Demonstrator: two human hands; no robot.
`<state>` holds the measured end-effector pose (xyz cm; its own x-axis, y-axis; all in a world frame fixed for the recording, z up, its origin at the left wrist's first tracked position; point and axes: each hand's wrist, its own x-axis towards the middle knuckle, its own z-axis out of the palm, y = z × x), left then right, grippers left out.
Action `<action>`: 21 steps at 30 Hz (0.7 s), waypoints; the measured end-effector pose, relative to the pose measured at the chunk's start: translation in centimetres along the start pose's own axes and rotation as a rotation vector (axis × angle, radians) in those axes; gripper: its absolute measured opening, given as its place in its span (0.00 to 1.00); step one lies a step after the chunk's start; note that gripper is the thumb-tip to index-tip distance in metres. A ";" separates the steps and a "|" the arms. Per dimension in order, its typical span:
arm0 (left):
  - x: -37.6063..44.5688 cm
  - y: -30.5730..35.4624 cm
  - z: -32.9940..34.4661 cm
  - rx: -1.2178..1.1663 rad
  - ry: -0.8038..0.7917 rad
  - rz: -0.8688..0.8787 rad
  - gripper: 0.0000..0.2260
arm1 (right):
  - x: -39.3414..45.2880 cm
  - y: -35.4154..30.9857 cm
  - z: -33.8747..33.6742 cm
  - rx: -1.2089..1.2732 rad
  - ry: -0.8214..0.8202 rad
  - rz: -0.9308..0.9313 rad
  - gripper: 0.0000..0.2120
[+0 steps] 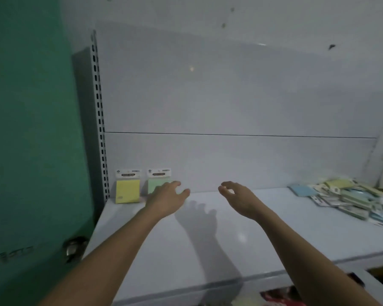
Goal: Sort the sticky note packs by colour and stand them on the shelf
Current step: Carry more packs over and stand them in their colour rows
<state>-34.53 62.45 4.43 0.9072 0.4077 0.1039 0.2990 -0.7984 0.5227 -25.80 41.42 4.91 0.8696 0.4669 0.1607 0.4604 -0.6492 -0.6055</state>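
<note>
Hands are held open and empty: left hand [167,198] by the green pack [158,181], right hand [236,195] nearer the pile [345,198] (well rightward).

1. The scene is dim and tinted a cool blue-grey, with soft grain throughout.
2. Light falls from above and behind the viewer: the left hand [168,198] and its forearm throw a dark, soft-edged shadow [205,235] onto the shelf [274,228], running toward the front lip.
3. A small glare spot [242,237] shines on the shelf top, and a fainter warm speck [191,68] glints on the back panel [230,96].
4. The pile of packs [349,198] at the right edge is smeared by blur; its print is unreadable.
5. Wide-angle distortion bends the slotted upright [100,120] and tilts the panel seam.
6. The green wall [27,129] on the left falls into murky shade.
</note>
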 end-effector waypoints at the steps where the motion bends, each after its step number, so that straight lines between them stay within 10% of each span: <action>1: -1.5 2.0 1.1 0.016 -0.010 0.015 0.27 | -1.8 1.3 -1.5 -0.026 -0.002 0.005 0.24; 21: -12.9 38.5 22.1 0.059 -0.290 0.371 0.27 | -22.7 29.8 -25.6 -0.109 0.110 0.351 0.28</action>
<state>-28.16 16.61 4.49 0.9986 -0.0434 0.0299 -0.0521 -0.8939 0.4451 -27.28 -3.92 3.19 0.9889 0.1415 0.0451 0.1427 -0.8210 -0.5528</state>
